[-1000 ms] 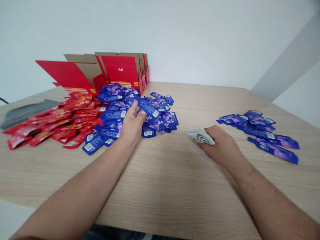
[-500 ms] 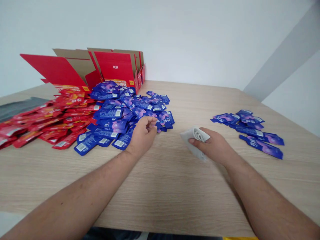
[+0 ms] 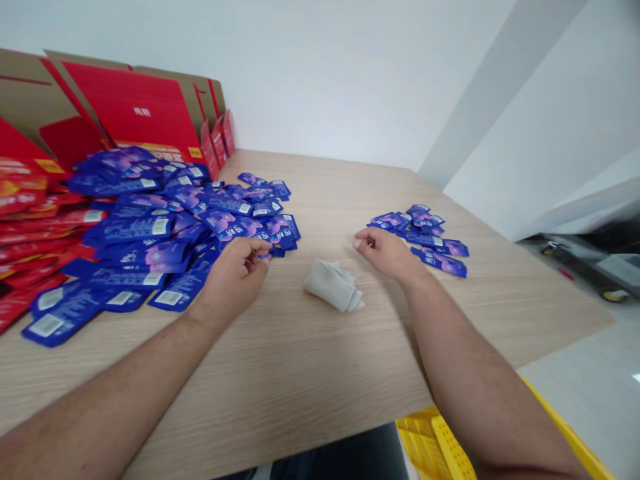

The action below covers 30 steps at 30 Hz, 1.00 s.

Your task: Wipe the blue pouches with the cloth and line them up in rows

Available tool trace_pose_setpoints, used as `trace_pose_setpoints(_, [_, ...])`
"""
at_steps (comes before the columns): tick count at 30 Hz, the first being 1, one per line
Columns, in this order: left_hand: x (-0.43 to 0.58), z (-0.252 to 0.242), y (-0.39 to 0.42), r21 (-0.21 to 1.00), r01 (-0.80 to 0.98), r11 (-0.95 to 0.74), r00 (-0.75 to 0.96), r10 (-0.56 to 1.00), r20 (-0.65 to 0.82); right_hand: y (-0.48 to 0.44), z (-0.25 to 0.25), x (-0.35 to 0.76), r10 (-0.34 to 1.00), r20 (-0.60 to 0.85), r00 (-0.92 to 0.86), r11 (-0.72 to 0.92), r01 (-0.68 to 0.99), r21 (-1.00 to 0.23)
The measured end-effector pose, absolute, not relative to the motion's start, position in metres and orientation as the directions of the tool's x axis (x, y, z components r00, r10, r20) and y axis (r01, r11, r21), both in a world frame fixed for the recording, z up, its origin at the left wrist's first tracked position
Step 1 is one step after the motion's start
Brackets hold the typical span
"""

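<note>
My left hand (image 3: 239,275) hovers at the near right edge of a heap of blue pouches (image 3: 173,230), loosely curled, with a small gap between thumb and fingers and nothing visible in them. A folded whitish cloth (image 3: 333,285) lies on the table between my hands. Just beyond the cloth, to its right, is my right hand (image 3: 386,252), empty, its fingers bent and slightly apart. It partly covers the near-left side of a smaller group of blue pouches (image 3: 425,233).
Red pouches (image 3: 45,233) are piled at the left. Behind the heaps stand open red cardboard boxes (image 3: 135,110). A yellow plastic crate (image 3: 435,443) sits below the table's front edge (image 3: 310,445). Dark wheeled equipment (image 3: 590,260) stands beyond the right side.
My right hand has let go of the cloth, which now lies on the table, and has moved towards the smaller pouch group. The view has swung right, showing the crate and wheeled equipment.
</note>
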<state>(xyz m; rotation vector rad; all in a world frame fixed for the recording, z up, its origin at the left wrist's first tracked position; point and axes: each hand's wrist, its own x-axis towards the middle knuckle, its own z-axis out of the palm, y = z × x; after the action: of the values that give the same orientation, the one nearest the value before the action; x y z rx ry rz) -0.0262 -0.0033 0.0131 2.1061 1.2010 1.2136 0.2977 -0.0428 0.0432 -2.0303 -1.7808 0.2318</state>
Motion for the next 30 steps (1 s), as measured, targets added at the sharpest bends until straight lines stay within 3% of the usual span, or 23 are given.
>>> trace_pose_setpoints(4, [-0.025, 0.014, -0.005, 0.693, 0.468, -0.549, 0.263, 0.835, 0.484, -0.044, 0.047, 0.359, 0.905, 0.187, 0.382, -0.316, 0.898, -0.306])
trace_pose_setpoints(9, [-0.025, 0.014, -0.005, 0.672, 0.465, -0.577, 0.295, 0.816, 0.496, -0.055, 0.035, 0.421, 0.836, 0.088, 0.541, -0.521, 0.834, -0.182])
trace_pose_setpoints(17, [-0.028, 0.004, 0.0, 0.643, 0.474, -0.602, 0.331, 0.798, 0.503, -0.049, 0.017, 0.441, 0.805, -0.046, 0.592, -0.593, 0.802, -0.071])
trace_pose_setpoints(30, [-0.025, 0.009, -0.003, 0.617, 0.495, -0.612, 0.374, 0.791, 0.484, -0.051, 0.026, 0.441, 0.811, -0.088, 0.578, -0.581, 0.813, -0.017])
